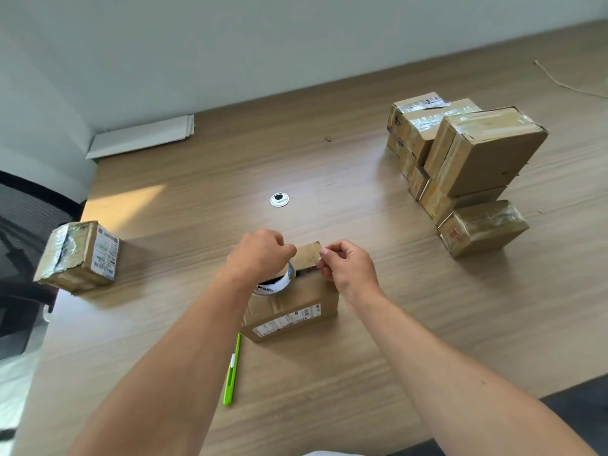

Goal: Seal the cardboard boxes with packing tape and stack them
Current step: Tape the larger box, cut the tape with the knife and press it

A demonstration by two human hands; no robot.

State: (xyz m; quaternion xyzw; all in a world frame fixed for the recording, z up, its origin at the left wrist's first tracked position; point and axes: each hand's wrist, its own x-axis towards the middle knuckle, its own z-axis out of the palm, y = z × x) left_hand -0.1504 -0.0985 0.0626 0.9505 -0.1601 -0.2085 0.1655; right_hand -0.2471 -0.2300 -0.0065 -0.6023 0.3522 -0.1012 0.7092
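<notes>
Box (296, 311) mid-counter (329, 373), top seam unsealed. Left hand (260, 255) curled round tape roll (274, 286) on box; right hand (348, 268) fingers (329, 255) pinching tape end. Risk: skewed pull, so strip twists, self-sticks, misses seam.

Before you: wide wood-grain counter (329, 159), running back to pale grey-white wall (230, 44). Round silver cable grommet (279, 200) set in counter near middle, dark hole at centre. Flat white panel (141, 136) along far left edge, where counter meets wall. Warm sunlight patch (125, 205) on counter's left part. Off your left: black mesh chair (23, 218), cut by frame edge. Pale floor (16, 383) below it; dark floor (579, 399) past counter's near right corner.
</notes>
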